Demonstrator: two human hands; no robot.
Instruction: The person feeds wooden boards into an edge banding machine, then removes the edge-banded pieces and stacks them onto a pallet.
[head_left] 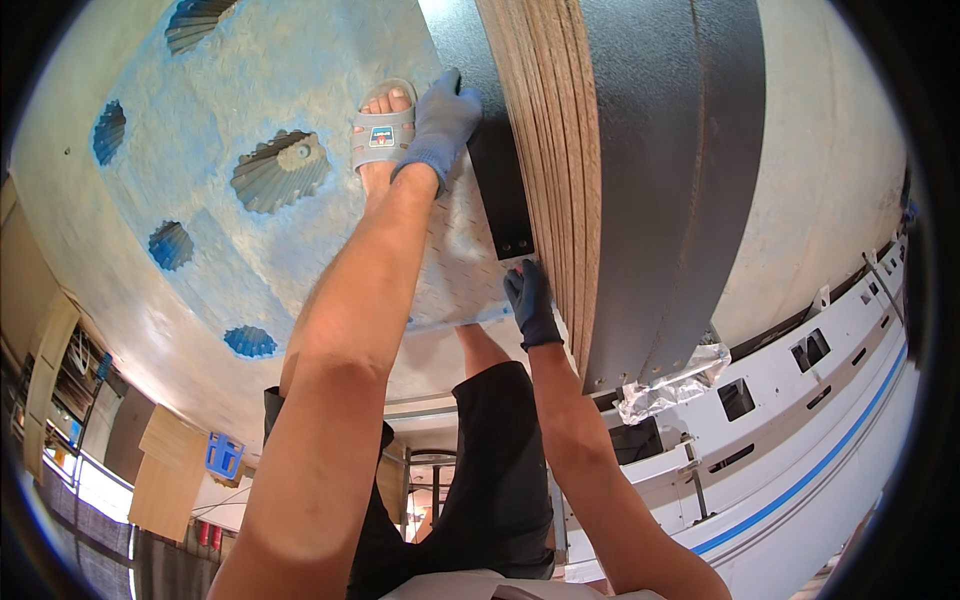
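Small square blue and red label (382, 136) on the grey sandal strap. Crumpled clear plastic wrap (672, 384) lies at the dark panel's lower corner, on the white machine edge.

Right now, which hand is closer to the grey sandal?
Left. The left hand in its blue glove is right beside the grey sandal, at the top of the black plate. The right hand is farther away, below that plate's lower end.

Both hands wore matt blue knitted cloth gloves, the left hand (440, 120) and right hand (530, 305) alike. The stacked boards (550, 150) showed raw, rough layered wood along their edges, with a dark, finely textured matt face (680, 150). The floor plate (300, 70) looked like studded metal, dusty, with worn blue paint. The sandal (382, 130) was grey rubbery plastic.
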